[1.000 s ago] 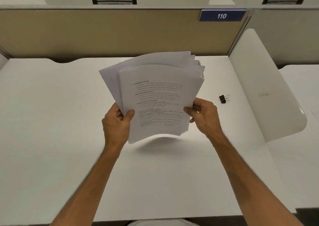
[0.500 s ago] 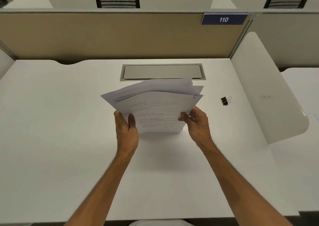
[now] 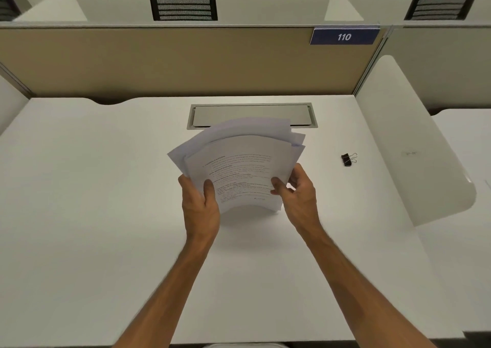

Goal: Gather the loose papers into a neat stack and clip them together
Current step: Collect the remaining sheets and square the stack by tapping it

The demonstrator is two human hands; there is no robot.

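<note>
Gripping the uneven papers (image 3: pixel 239 167) at frame centre, the left hand (image 3: pixel 200 209) and right hand (image 3: pixel 299 196) hold their lower corners. A binder clip (image 3: pixel 348 159) lies on the desk (image 3: pixel 79 188), right of centre.

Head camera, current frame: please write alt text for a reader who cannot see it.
Two bare hands, left hand and right hand, hold an uneven sheaf of printed papers upright on a white desk, sheets fanned at the top. A black binder clip lies untouched to the right.
</note>
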